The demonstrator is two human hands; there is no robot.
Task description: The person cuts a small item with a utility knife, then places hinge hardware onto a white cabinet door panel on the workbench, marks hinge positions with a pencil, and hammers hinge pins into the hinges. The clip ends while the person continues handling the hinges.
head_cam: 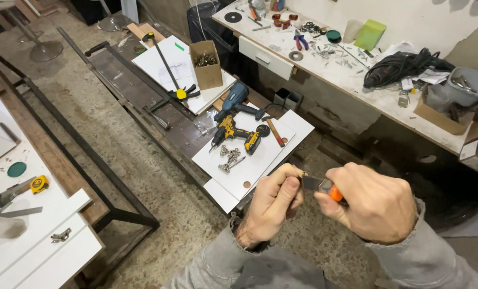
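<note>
A pencil [298, 176] was pinched in the left hand [271, 206] just before the chest, so its tip met the orange utility knife [324, 187] gripped in the right hand [373, 206].

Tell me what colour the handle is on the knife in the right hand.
Orange: the utility knife handle shows between the right hand fingers in the head view.

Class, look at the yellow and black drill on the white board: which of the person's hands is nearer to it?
Left. The left hand is just below and right of the yellow and black drill; the right hand, gripping an orange-handled knife, sits farther right.
</note>
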